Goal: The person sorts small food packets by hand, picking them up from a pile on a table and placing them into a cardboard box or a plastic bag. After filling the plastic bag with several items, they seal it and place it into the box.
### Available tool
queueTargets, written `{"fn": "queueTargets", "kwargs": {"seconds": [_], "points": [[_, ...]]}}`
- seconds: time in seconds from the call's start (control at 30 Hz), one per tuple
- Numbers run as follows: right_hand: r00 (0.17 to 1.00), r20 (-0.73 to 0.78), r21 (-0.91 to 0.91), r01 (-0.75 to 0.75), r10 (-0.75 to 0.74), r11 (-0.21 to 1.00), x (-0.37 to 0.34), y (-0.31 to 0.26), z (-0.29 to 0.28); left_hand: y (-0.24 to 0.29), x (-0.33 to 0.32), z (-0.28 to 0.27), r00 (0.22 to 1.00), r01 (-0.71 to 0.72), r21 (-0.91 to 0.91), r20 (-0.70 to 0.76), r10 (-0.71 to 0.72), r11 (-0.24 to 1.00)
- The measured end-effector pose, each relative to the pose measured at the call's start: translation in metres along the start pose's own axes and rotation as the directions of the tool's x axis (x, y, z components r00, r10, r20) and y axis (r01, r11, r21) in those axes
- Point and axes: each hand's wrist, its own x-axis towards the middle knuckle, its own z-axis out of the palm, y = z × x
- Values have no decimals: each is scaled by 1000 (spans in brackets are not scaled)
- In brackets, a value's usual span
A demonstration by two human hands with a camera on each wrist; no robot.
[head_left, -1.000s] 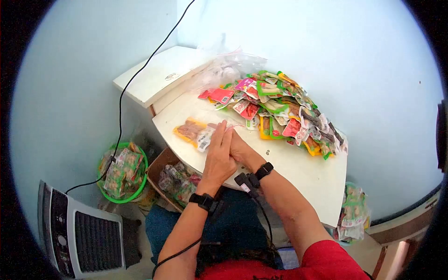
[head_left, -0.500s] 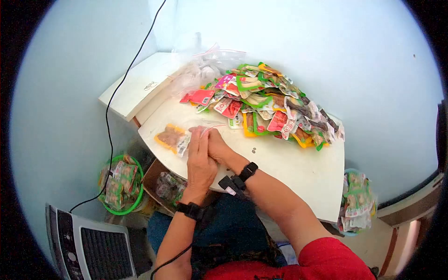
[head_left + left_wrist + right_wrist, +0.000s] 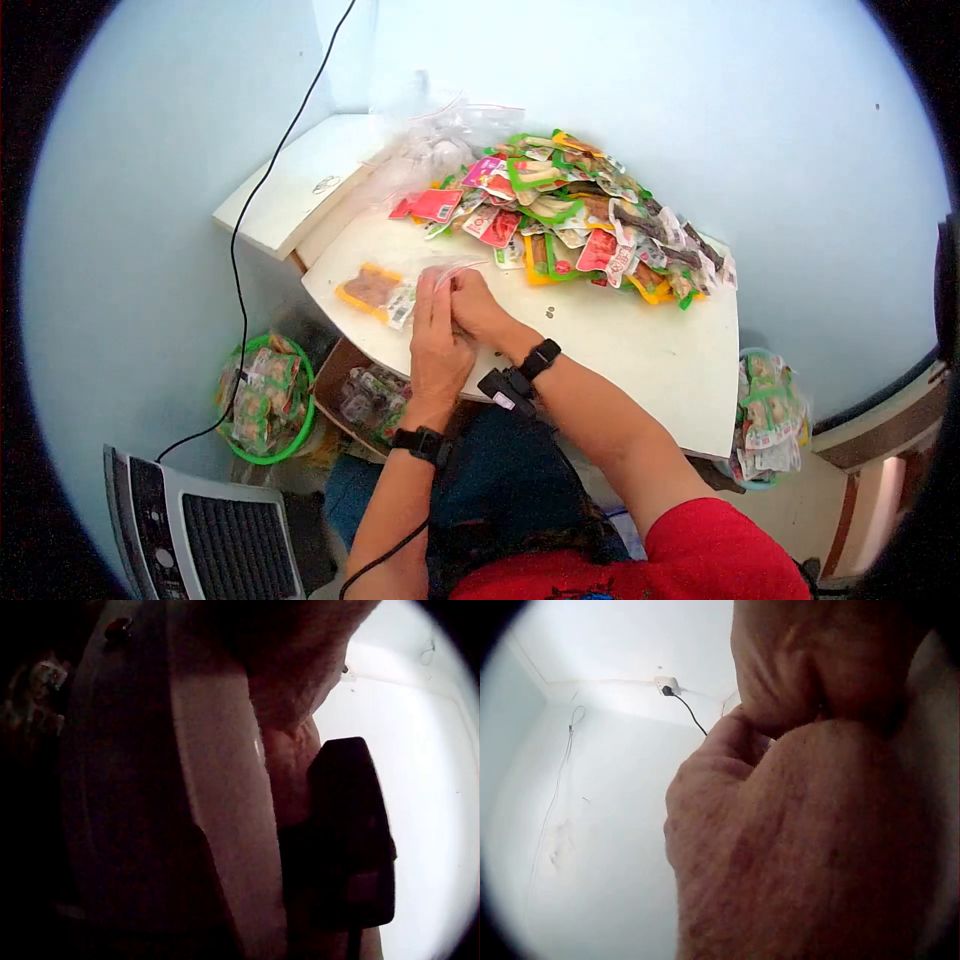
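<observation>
White table (image 3: 655,350); left hand (image 3: 440,343), right hand (image 3: 484,307) together beside yellow-edged packet (image 3: 371,287); fingertips mostly hidden; pinch unclear

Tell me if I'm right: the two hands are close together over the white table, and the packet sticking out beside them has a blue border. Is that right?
Not the border: the head view shows the packet's is yellow. The left hand and right hand are close together over the white table.
</observation>
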Motion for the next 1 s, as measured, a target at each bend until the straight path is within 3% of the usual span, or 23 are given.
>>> {"fn": "queueTargets", "kwargs": {"seconds": [0.07,0.1,0.2,0.3,0.4,0.47,0.53,0.63,0.73,0.77,0.87,1.0], "points": [[998,-42,85,-37,41,996,-1,0,-1,-5,-3,2,1000,-13,13,-2,13,1000],[999,28,67,13,-15,998,-3,-6,-2,-5,-3,1,1000,7,28,17,-8,1000],[996,92,-106,-8,18,994,-11,-24,-8,-2,-3,-1,998,52,24,41,-53,998],[959,280,-212,98,-36,972,-20,-45,-32,-6,-7,0,998,55,23,39,-55,998],[997,61,-345,-20,44,938,-45,-92,-56,-4,-6,-1,998,49,40,37,-51,998],[998,-58,-567,-2,-38,824,-44,-113,-77,-3,-6,-3,998,55,10,41,-55,998],[909,-75,-884,129,-410,449,-28,-102,-109,-5,-8,-2,998,58,2,34,-58,998],[826,-33,-990,50,-563,132,-12,-97,-139,-8,-9,1,998,55,6,24,-55,998],[871,-8,-998,-37,-492,-50,2,-83,-154,-4,-7,-2,997,68,-6,30,-68,998],[807,28,-992,-51,-589,-118,4,-70,-155,-5,-8,-2,997,70,-4,33,-70,998],[932,-73,-993,-100,-356,-58,5,-81,-147,-5,-9,-2,997,63,4,38,-63,998],[932,139,-953,34,-334,-301,2,-82,-142,-6,-9,-1,998,67,15,20,-67,998]]}}
